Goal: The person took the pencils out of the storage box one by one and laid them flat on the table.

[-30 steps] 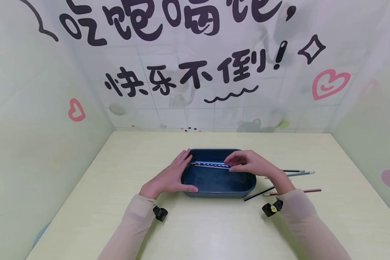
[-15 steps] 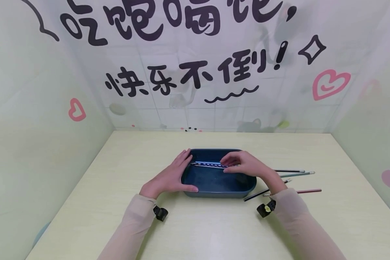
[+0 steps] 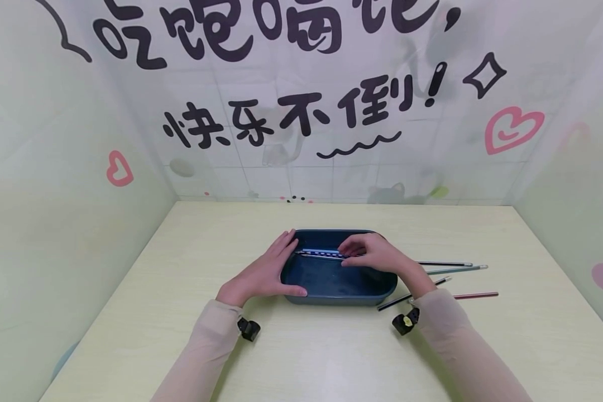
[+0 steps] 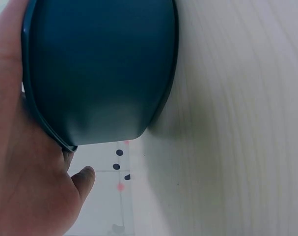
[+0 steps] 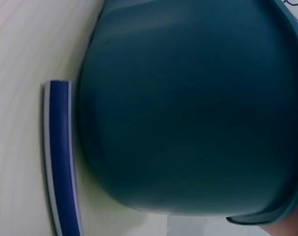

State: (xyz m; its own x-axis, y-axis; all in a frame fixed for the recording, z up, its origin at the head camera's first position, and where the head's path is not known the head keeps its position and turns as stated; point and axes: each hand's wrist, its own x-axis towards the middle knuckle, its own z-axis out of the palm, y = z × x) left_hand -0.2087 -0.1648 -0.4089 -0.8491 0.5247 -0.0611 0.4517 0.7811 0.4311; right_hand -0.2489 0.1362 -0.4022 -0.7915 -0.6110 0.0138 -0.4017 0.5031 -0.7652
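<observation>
A dark teal tray stands on the table. My left hand spans its left end, fingers spread over the far left corner and thumb lying over the near rim. Inside, along the far side, several pencils lie side by side, one blue with a white pattern. My right hand reaches over the right end, with bent fingers and thumb on either side of these pencils, whose right ends it hides. In the right wrist view the tray's outer wall hides the fingertips.
Several loose pencils lie to the right of the tray: a dark one, a teal one, a red one and a black one near the tray's front right corner. Printed curtains hang behind and beside the table.
My right hand has slid left along the pencils in the tray, while their left ends have stayed put. My left hand and the tray have not moved visibly.
</observation>
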